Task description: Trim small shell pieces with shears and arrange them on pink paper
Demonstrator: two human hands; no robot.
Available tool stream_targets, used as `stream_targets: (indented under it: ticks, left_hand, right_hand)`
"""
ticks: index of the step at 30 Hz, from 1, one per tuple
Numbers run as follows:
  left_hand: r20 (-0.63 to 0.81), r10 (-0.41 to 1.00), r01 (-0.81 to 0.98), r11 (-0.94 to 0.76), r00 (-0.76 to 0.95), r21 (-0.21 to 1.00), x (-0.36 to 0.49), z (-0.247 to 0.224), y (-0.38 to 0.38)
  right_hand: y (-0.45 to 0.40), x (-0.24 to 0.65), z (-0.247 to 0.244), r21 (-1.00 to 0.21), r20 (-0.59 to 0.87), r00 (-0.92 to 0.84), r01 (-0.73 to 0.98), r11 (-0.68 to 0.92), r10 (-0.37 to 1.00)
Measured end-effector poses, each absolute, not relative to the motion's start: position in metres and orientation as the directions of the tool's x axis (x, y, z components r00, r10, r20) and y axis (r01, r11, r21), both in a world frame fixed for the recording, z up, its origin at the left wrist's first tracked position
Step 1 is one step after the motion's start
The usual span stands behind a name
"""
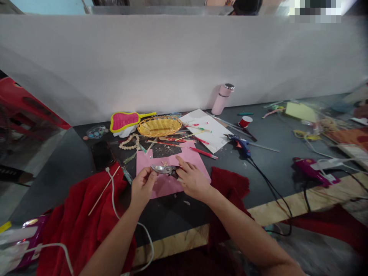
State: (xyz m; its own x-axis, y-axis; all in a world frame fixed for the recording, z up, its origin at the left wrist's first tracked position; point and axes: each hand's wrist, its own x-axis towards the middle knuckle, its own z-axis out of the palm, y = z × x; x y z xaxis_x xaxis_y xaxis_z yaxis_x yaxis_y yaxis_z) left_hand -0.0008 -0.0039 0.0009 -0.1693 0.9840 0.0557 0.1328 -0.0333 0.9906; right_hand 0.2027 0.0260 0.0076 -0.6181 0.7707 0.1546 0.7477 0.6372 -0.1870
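My right hand (pixel 194 180) is wrapped round the handles of a pair of pruning shears (pixel 161 168), its blades pointing left. At the blade tips, my left hand (pixel 143 185) is closed in a pinch; anything between its fingers is too small to make out. Both hands are over a sheet of pink paper (pixel 163 191) on the dark table. Small pale pieces (pixel 164 163) lie on the paper just beyond the blades. A heart-shaped string of pale beads (pixel 129 142) lies farther back, left of the paper.
Behind the paper are a yellow wicker basket (pixel 160 127), a pink paddle (pixel 124 121), white paper (pixel 214 132) and several sticks. A pink flask (pixel 222 99) stands by the wall. Blue (pixel 241 145) and purple (pixel 314 171) glue guns trail cords at right. Red cloth (pixel 86 214) hangs left.
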Motion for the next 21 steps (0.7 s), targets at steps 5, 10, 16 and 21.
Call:
stream_targets:
  ticks: [5, 10, 16, 21]
  left_hand:
    - [0.083, 0.981, 0.154, -0.056, -0.175, 0.986, -0.0019, 0.0006, -0.0048]
    - [0.084, 0.983, 0.146, -0.060, -0.162, 0.988, -0.0016, 0.0006, -0.0043]
    - [0.059, 0.979, 0.185, -0.023, -0.193, 0.982, -0.0026, -0.0010, -0.0024]
    - [0.056, 0.976, 0.202, -0.013, -0.210, 0.979, -0.0033, -0.0026, -0.0018]
  right_hand:
    - [0.0261, 0.2038, 0.0039, -0.210, 0.190, -0.630, 0.723, 0.658, 0.753]
    - [0.0276, 0.2020, 0.0018, -0.246, 0.263, -0.645, 0.674, 0.696, 0.718]
    - [0.0275, 0.1986, 0.0073, -0.239, 0.245, -0.577, 0.743, 0.625, 0.779]
    - [0.0272, 0.1995, 0.0100, -0.194, 0.173, -0.568, 0.781, 0.593, 0.805]
